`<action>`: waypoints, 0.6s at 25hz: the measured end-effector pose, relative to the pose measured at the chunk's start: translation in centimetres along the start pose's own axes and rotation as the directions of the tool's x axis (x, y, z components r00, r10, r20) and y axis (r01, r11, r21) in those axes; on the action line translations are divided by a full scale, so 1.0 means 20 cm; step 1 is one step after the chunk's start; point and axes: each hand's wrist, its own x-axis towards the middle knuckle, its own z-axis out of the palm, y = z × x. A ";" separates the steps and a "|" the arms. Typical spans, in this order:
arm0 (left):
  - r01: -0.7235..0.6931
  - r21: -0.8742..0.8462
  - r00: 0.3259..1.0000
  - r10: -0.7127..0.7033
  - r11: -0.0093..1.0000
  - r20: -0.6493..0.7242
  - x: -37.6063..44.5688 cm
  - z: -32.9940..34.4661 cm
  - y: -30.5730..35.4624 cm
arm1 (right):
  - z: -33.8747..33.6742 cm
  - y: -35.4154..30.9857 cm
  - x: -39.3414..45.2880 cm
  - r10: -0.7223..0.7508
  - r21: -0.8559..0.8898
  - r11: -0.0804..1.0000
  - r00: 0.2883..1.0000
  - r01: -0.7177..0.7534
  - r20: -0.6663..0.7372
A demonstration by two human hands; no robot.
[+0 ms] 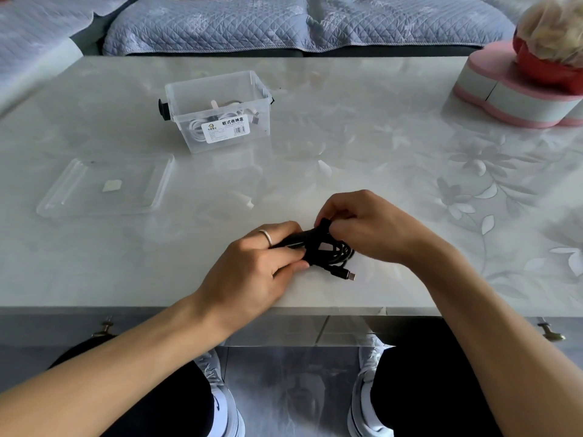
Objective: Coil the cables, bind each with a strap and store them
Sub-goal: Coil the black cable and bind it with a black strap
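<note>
Cable [331, 250], one black coil, is showing a metal plug. Both hands, left [252, 266] and right [369, 228], are gripping it near a clear box [217, 111].

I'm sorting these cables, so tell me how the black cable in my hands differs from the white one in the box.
The black cable is dark and lies on the table, gripped by both hands, left and right; the white cable is pale and already sits inside the clear storage box, untouched. Both are coiled.
</note>
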 end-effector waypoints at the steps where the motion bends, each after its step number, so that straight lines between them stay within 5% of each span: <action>1: -0.023 0.024 1.000 0.023 0.999 -0.005 0.00 0.00 0.00 | -0.02 0.00 0.00 0.029 0.097 0.995 0.999 -0.027 -0.026; 4: -0.099 0.069 0.995 0.099 0.993 0.000 0.01 0.00 0.00 | -0.06 0.02 0.03 0.149 0.227 0.963 0.989 -0.148 0.012; 7: -0.154 0.091 0.988 0.153 0.984 0.016 0.01 0.01 -0.01 | -0.06 0.00 0.06 0.128 -0.025 0.992 0.982 -0.126 0.137; 10: -0.123 0.044 0.992 0.123 0.991 0.011 0.00 0.01 -0.01 | -0.08 -0.02 0.04 0.093 -0.062 0.995 0.963 -0.080 0.254; 15: -0.094 0.013 0.995 0.094 0.995 0.023 0.00 0.00 -0.02 | -0.02 0.04 -0.02 -0.010 -0.139 0.990 0.982 0.037 0.190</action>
